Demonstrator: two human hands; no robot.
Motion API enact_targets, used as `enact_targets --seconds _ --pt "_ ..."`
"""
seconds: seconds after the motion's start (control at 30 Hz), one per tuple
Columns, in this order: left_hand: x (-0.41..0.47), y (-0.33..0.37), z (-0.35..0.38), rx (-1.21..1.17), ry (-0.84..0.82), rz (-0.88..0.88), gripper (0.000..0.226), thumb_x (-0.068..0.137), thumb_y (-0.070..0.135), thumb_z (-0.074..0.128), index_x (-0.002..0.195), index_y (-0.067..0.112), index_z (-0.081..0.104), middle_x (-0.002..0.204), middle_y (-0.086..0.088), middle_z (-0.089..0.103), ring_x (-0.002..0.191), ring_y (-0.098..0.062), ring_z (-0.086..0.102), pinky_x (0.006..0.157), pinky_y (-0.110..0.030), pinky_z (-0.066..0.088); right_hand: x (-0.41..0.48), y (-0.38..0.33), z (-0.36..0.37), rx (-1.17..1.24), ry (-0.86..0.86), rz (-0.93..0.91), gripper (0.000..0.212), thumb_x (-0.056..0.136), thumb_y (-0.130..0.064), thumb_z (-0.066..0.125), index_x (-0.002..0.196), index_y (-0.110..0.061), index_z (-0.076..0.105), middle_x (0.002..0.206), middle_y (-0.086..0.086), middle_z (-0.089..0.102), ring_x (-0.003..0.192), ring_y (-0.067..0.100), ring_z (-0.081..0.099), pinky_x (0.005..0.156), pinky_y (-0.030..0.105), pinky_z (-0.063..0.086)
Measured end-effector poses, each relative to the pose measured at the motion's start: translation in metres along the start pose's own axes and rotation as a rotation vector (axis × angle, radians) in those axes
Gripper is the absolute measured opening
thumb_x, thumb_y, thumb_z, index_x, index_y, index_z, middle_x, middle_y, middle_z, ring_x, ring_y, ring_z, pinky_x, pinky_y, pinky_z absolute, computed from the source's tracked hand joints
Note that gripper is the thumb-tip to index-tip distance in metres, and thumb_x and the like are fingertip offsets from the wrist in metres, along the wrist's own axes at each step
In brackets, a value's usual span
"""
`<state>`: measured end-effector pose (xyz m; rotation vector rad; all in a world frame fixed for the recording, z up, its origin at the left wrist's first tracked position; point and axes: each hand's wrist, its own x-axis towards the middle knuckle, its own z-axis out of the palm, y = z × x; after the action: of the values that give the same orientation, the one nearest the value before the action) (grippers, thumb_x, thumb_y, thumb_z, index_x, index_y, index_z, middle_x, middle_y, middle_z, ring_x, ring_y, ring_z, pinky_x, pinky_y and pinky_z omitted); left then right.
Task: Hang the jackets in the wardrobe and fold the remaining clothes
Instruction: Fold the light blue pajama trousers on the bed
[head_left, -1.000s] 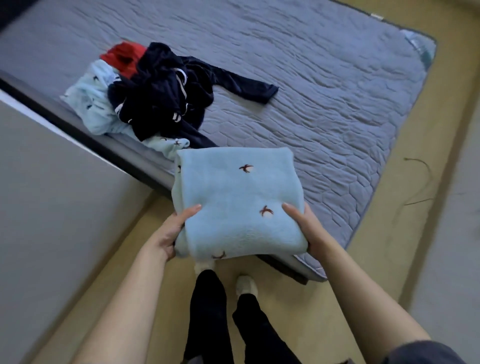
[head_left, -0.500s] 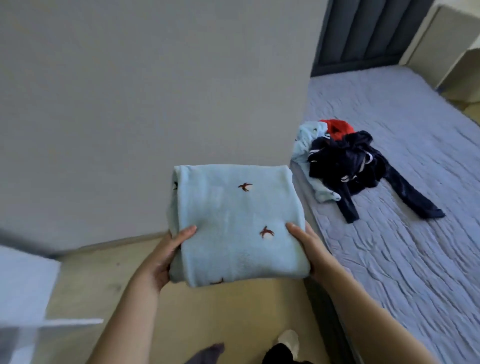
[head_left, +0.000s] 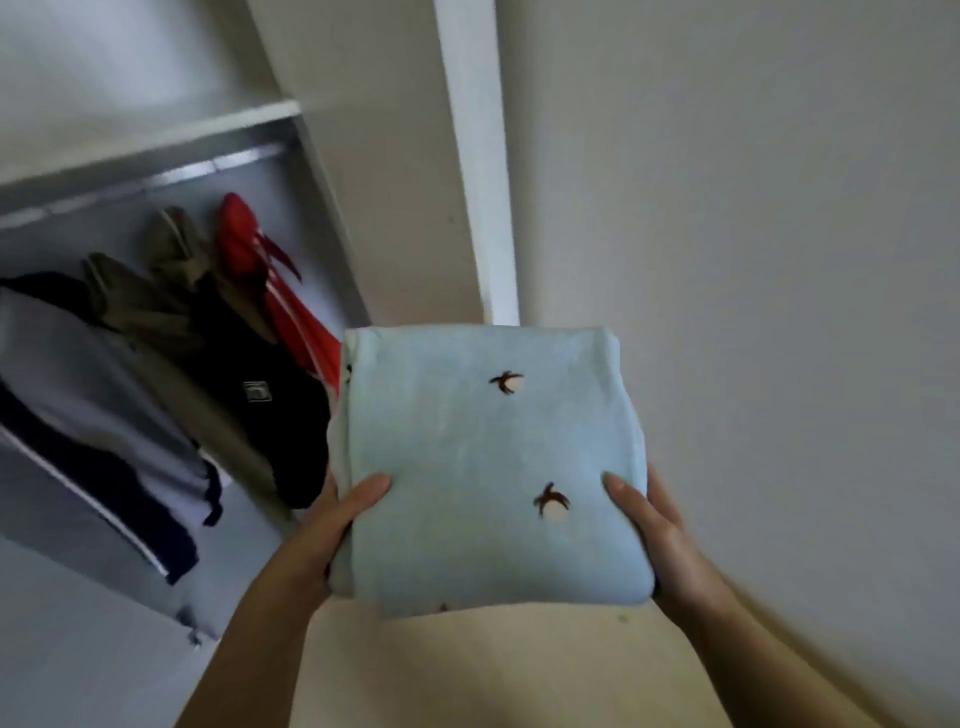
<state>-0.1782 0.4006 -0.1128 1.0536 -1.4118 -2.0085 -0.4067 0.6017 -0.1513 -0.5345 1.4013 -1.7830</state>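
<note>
1. Both hands are up front, and between them sits the garment (head_left: 488, 467): pale blue, folded into a thick square, with small dark bird shapes on top.
2. The left hand (head_left: 337, 525) grips the near-left corner. Its thumb is pressed flat on top, and its fingers are tucked underneath, out of sight.
3. The right hand (head_left: 654, 525) mirrors it on the near-right corner, thumb on top, pinching the fold from the other side.
4. The garment is held in the air, roughly level, above the beige floor (head_left: 493, 670). It is just right of the open wardrobe (head_left: 332, 218).
5. Inside, a rail (head_left: 156, 179) runs under a white shelf (head_left: 208, 122), and jackets hang in a row below it.
6. Rightmost is the red jacket (head_left: 291, 312), with white stripes. Next comes the black jacket (head_left: 260, 395) with a small pale label, then the olive jacket (head_left: 156, 306). The grey jacket (head_left: 104, 405), with navy panels, is far left.
7. The garment's far-left corner overlaps the red jacket's hem in view, but I cannot tell whether they touch.
8. A plain pale wall (head_left: 753, 208) fills the right side.
</note>
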Motion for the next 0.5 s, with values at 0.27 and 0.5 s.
enact_targets --seconds 0.27,0.5 --pt "-0.024 0.075 -0.133 -0.088 0.366 0.173 0.122 0.02 0.057 0.092 0.13 0.021 0.052 0.113 -0.008 0.07 0.095 -0.026 0.07 0.064 -0.035 0.058 0.124 -0.016 0.183 -0.082 -0.416 0.001 0.052 0.082 -0.04 0.067 0.131 -0.034 0.049 0.121 0.0 0.066 0.105 0.023 0.067 0.082 0.045 0.057" --pt "0.006 0.182 -0.216 -0.12 0.535 0.371 0.108 0.02 0.05 0.093 0.118 0.016 0.06 0.099 -0.01 0.074 0.082 -0.027 0.072 0.054 -0.035 0.057 0.246 -0.068 0.347 -0.061 -0.662 -0.099 0.059 0.073 -0.041 0.068 0.128 -0.032 0.051 0.117 0.002 0.068 0.1 0.023 0.069 0.076 0.043 0.059"
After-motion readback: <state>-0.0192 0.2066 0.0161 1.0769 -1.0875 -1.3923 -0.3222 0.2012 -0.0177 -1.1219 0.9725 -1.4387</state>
